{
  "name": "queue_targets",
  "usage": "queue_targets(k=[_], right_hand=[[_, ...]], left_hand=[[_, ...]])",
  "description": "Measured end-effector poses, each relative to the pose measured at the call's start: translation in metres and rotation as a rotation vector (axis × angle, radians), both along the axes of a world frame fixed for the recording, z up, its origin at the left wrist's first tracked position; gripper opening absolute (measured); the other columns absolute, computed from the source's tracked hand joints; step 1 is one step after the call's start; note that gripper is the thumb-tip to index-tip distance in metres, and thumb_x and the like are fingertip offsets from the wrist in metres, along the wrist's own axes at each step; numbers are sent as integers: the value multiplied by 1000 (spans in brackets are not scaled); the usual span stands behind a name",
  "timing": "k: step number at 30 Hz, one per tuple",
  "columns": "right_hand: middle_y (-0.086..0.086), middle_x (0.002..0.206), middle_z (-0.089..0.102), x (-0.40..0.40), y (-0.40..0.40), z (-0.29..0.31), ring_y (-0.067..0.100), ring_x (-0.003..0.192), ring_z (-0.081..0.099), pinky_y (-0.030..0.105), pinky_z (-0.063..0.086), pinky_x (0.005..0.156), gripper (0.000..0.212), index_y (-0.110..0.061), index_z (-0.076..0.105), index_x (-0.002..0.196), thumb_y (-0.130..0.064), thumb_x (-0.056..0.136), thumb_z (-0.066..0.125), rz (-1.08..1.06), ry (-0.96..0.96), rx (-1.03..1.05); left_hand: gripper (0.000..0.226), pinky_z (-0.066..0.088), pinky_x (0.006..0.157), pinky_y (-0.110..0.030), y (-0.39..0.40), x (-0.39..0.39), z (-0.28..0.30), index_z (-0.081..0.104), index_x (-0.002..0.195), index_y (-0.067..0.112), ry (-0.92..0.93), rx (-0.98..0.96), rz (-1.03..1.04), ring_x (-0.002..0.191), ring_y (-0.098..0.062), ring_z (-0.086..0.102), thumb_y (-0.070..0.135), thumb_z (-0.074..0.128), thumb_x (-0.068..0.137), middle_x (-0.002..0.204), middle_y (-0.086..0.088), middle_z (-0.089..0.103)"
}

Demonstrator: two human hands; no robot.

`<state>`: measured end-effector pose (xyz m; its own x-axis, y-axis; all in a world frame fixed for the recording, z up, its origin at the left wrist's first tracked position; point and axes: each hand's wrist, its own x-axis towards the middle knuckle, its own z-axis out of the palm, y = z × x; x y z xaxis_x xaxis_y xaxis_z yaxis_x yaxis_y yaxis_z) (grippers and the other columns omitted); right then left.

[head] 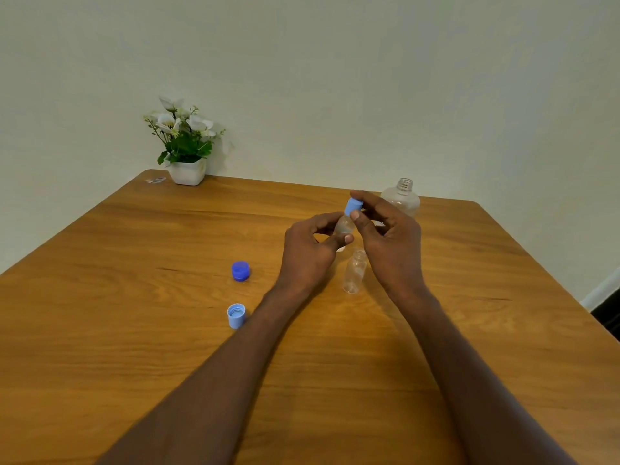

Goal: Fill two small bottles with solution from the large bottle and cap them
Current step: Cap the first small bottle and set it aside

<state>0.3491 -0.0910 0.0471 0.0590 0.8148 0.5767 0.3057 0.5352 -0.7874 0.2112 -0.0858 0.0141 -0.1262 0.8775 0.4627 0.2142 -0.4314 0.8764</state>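
Observation:
My left hand [310, 246] grips a small clear bottle [345, 225] above the table, tilted slightly. My right hand [385, 229] pinches the light blue cap [353, 206] that sits on that bottle's neck. A second small clear bottle [354, 271] stands uncapped on the table just below my hands. The large clear bottle [402, 196] stands open behind my right hand, partly hidden by it. A light blue cap [236, 315] lies on its side to the left, and a darker blue cap [240, 271] rests beyond it.
A wooden table [134, 330] fills the view. A white pot with white flowers [186, 147] stands at its far left corner against the wall, with a small scrap [156, 180] beside it. The table's right edge runs near a dark floor strip.

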Motion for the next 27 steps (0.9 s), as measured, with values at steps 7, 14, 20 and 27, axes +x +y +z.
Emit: queue_targets(k=[7,14,20,27], right_hand=[[-13,120,75,-2,-1,-1,3,108,70,26,57,88,28,-22,76,126,-13,101,68,-4,1,0],[-11,115,73,-1,-3,1,2,103,71,22,57,85,39,-23,68,135,-9,99,68,-4,-8,13],[-7,116,72,-1,-4,2,9,100,73,19,57,81,48,-20,59,142,-9,97,71,16,16,12],[-3,113,74,0,-2,0,9,105,72,33,59,94,59,-22,53,146,-13,93,77,-12,-3,-9]], left_hand=[[35,51,84,-20,2,-1,-2,78,121,23,-22,-3,-5,101,0,69,16,80,86,108,14,78],[35,52,84,-23,3,-1,-2,78,120,21,-19,-1,-4,100,-3,70,16,82,85,108,13,79],[35,47,74,-5,1,-1,-1,79,117,23,10,10,9,95,3,69,16,84,83,98,21,76],[38,48,75,-9,-1,-1,0,78,120,23,24,10,17,97,1,69,17,84,83,105,17,78]])
